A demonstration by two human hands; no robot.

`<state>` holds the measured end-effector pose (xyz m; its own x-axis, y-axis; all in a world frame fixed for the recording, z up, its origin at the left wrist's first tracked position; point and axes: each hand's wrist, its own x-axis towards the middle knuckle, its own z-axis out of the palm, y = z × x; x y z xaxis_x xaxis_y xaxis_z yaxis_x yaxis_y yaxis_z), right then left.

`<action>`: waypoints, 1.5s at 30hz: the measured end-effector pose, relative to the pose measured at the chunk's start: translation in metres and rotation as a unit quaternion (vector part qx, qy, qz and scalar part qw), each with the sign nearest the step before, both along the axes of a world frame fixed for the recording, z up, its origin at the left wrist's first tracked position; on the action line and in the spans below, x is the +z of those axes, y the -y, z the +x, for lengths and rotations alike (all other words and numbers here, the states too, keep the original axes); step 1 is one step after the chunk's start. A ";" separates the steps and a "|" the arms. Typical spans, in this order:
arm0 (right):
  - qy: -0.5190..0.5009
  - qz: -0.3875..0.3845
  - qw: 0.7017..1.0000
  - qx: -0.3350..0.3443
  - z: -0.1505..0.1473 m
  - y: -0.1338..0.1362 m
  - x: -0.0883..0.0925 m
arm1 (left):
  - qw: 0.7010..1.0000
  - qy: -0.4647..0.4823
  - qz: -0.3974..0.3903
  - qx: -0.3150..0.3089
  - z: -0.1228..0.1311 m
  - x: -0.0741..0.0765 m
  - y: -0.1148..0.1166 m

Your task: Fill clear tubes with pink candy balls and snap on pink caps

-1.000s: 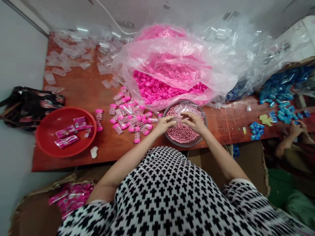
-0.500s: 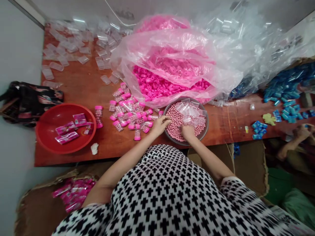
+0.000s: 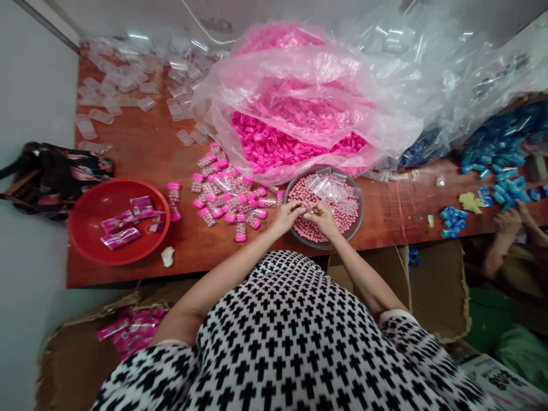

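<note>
Left hand (image 3: 285, 217): half-curled, palm down, fingertips among pink round pellets (image 3: 309, 232); any grip impossible to tell. Right hand (image 3: 324, 221): also half-curled, just beside the left hand, fingertips in the same pellets; any pinched item likewise impossible to tell. Pellets heaped in a grey metal bowl (image 3: 363, 208), with clear plastic bottle bodies (image 3: 329, 188) lying on top, just beyond both hands. Bowl on a reddish-brown wooden bench (image 3: 381, 220), touching a bulging clear plastic bag (image 3: 299, 63) of bright pink bottle caps (image 3: 265, 145). Left of the bowl: clear bottles (image 3: 222, 200) filled with pink pellets and topped with pink caps, in a loose cluster, most lying down. Further left: red plastic basin (image 3: 81, 228) holding pink packets (image 3: 117, 222). Far left of the bench: scattered empty bottle bodies (image 3: 128, 85). Right end: blue-capped bottles (image 3: 449, 220), near a co-worker's hand (image 3: 507, 225).
</note>
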<state>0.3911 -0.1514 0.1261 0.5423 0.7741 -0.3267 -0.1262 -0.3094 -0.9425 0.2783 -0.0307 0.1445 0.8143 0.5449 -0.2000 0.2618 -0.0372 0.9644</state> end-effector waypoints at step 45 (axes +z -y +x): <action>0.538 -0.162 0.792 0.241 0.081 -0.119 0.071 | 0.955 0.090 -0.277 0.057 -0.025 0.009 -0.039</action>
